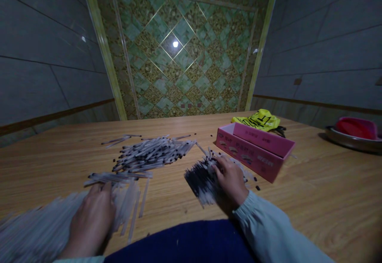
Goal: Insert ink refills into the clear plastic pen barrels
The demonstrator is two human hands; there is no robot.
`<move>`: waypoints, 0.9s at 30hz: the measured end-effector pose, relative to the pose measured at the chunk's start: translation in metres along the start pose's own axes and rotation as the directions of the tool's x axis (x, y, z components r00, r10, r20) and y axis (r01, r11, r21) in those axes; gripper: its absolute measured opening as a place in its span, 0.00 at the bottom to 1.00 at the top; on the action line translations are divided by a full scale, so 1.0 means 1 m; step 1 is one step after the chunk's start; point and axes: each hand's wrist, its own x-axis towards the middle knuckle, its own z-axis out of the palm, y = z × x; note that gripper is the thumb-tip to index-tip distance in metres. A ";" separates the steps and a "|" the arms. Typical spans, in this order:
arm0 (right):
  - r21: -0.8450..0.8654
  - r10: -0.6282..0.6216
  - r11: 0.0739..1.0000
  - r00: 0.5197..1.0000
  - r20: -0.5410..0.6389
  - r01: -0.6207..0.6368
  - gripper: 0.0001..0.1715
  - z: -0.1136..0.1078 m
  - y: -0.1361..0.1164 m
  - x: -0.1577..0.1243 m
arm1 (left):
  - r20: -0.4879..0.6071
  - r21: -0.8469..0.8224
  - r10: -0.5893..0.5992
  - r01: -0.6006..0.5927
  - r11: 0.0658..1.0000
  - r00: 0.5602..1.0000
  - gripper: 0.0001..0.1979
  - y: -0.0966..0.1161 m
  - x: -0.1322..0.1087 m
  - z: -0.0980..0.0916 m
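Note:
My left hand (93,215) is curled over thin translucent tubes (128,203) at the front left. Its fingertips point at a small row of tubes with black ends, and what they pinch is hidden. My right hand (231,177) reaches over a bundle of thin dark sticks with pale ends (198,181), its thumb and fingers closed together. A small pale piece shows at those fingertips, too blurred to name. Between and beyond both hands spreads a heap of slim clear sticks with black ends, like pen barrels (152,151).
A pink open box (252,153) stands right of my right hand, a yellow printed bag (259,119) behind it. Small black bits (257,187) lie near the box. At far right is a metal tray (352,140) holding a red basin (356,128). A tiled wall (179,68) rises behind the wooden table (322,199).

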 end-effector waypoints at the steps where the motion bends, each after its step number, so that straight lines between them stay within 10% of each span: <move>1: -0.011 0.014 1.000 1.000 -0.003 -0.014 0.14 0.001 0.006 0.003 | 0.038 0.076 0.010 -0.012 0.997 0.999 0.19 0.001 -0.001 0.000; 27: -0.157 0.070 0.985 0.997 -0.018 -0.072 0.13 0.008 0.022 0.001 | -0.060 0.232 0.093 -0.076 0.970 0.994 0.20 0.004 0.000 0.001</move>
